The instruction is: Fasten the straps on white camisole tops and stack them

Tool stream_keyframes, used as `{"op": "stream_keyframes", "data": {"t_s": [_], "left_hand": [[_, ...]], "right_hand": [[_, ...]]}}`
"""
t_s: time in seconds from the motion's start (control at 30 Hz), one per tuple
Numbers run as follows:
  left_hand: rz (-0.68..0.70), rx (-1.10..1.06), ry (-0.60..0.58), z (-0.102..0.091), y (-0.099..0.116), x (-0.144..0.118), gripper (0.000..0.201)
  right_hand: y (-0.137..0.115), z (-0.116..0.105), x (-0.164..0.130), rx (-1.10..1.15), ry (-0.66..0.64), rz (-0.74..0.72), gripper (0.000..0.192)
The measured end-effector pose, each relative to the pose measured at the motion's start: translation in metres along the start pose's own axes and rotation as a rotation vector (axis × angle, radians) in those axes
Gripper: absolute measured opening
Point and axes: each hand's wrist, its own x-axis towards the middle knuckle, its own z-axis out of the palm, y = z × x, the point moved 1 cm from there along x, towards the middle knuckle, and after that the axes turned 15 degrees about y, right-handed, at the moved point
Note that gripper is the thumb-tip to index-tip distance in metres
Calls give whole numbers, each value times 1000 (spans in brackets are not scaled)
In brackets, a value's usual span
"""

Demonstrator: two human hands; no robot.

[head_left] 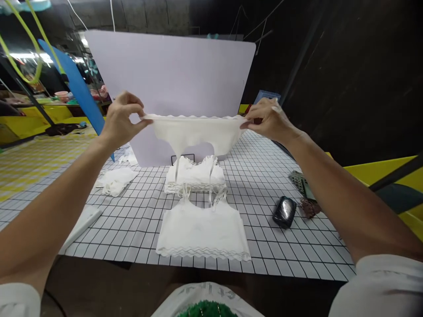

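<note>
Your left hand (120,116) pinches the white scalloped fabric top (196,134) at its left corner | your right hand (269,119) pinches its right | stretched above the near stack of folded white tops (203,231).

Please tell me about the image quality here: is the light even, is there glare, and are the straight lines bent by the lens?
In the head view, light falls evenly on the white garment stretched between the left hand and right hand; the right background is nearly black; bright glare sits at upper left; the grid mat lines fan outward, showing wide-angle distortion; the forearms look stretched near the edges; focus is sharp at the centre.
</note>
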Motion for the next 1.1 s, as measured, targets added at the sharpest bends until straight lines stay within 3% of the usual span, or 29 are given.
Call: {"op": "stream_keyframes", "data": {"t_s": [0.07,0.13,0.2,0.33,0.43,0.53,0.7,0.83,1.0,1.1], "left_hand": [[-55,-27,0,-6,8,-21,31],[-174,-94,-26,-5,13,-59,28],[-332,-163,-70,3,15,-106,20],[-564,-234,-279,27,18,-187,15],[-648,-306,-327,29,24,-222,16],[-594,-320,-316,11,36,-253,17],[-358,-292,-454,-14,55,-316,16],[-242,-256,-460,-18,58,-336,20],[-187,-295,-562,-29,62,-329,28],[-240,-267,-559,-30,69,-320,36]], "right_hand": [[-7,-3,-20,-122,42,-116,13],[-12,-1,-53,-145,13,-131,13],[-12,8,-94,-48,-78,-2,13],[-2,35,-171,49,-301,349,12],[-5,41,-210,-5,-241,374,9],[-26,33,-247,11,-149,269,6],[-63,27,-309,27,-233,115,16],[-72,26,-331,15,-221,120,17],[-87,15,-339,-17,-372,140,23],[-93,17,-335,-78,-235,262,25]]}}
